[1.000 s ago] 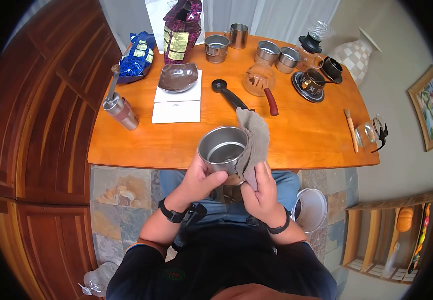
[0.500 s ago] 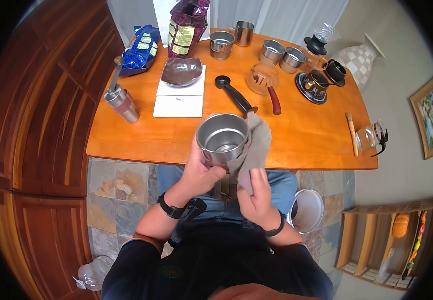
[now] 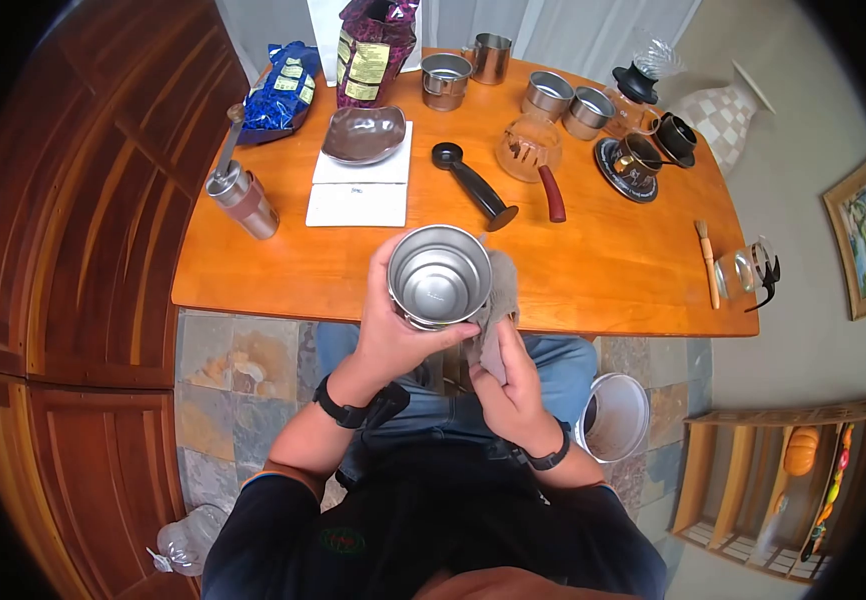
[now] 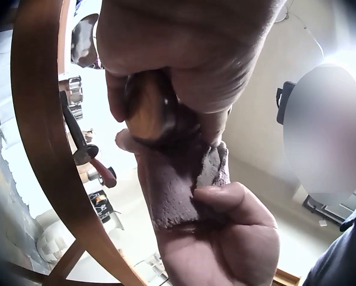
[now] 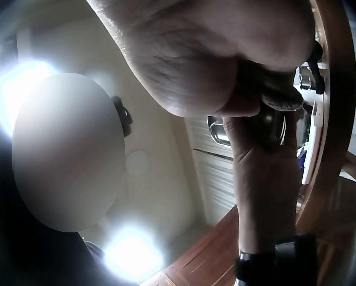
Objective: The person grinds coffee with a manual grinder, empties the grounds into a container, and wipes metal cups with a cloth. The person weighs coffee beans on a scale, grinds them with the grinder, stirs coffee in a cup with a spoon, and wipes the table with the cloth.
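A steel cup (image 3: 440,275) is held over the table's near edge, its mouth tipped toward the head camera so its bare inside shows. My left hand (image 3: 391,335) grips it from the left and below, thumb across the near side. In my right hand (image 3: 515,400) a grey cloth (image 3: 499,290) is bunched, lying along the cup's right side. From below, the left wrist view shows the cup's shiny base (image 4: 149,110) under the left hand, and the cloth (image 4: 172,190) pinched beneath the right thumb. The right wrist view has the cup mostly hidden behind the right hand (image 5: 208,59).
Just beyond the cup lies a black scoop-like tool (image 3: 473,187), beside a glass pot with a red handle (image 3: 553,193). A white scale (image 3: 357,206) bearing a brown dish (image 3: 364,137) and a hand grinder (image 3: 246,205) stand left. More steel cups (image 3: 446,85) line the back.
The cup has tipped further toward the head camera and shifted slightly left. The cloth has slid down from above the rim to the cup's right side, with the right hand still holding it.
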`<state>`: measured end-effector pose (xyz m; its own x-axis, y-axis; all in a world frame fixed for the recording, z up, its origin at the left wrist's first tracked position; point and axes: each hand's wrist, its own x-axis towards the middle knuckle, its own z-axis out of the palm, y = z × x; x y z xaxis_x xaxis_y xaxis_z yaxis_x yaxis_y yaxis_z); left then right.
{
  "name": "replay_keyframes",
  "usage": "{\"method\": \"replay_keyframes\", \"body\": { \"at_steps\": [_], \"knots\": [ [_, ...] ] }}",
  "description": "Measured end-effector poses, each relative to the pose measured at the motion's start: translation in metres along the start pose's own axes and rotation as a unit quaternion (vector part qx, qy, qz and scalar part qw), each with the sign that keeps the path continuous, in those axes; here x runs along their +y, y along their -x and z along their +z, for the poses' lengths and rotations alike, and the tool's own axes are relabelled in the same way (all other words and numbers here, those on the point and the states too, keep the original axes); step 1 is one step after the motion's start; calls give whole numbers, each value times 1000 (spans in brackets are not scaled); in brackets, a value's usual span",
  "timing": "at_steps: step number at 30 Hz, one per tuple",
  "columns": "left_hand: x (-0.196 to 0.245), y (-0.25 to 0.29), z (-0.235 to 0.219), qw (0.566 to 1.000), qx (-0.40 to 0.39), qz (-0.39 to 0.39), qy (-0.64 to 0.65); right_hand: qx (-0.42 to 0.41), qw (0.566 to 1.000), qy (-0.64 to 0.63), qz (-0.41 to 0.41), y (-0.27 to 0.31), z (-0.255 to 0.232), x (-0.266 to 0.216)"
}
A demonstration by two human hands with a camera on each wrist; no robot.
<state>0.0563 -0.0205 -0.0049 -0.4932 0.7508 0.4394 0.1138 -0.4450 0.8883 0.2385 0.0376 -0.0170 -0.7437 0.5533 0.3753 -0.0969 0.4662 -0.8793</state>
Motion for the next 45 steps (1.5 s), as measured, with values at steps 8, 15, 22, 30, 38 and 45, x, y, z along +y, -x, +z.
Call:
{"method": "replay_keyframes", "body": {
  "at_steps": [8, 15, 22, 30, 38, 45],
  "knots": [
    [13, 5, -3, 982, -118, -98, 109, 59, 997, -51, 22, -9, -7, 5],
    [4, -5, -16, 979, -191, -43, -64, 46, 985, -160, 54, -5, 2, 4],
    [2, 2, 4, 989, 4, -140, 42, 38, 999, -20, -23, 6, 6, 13],
    [3, 10, 0, 984, -120, -76, 108, 18, 997, -74, 29, -10, -12, 11],
    [15, -1, -4, 978, -131, -120, 110, -3, 992, -125, 38, -7, -11, 12],
    [3, 1, 7, 992, -23, -92, 80, -17, 999, -13, 48, 5, -14, 11]
  ]
}}
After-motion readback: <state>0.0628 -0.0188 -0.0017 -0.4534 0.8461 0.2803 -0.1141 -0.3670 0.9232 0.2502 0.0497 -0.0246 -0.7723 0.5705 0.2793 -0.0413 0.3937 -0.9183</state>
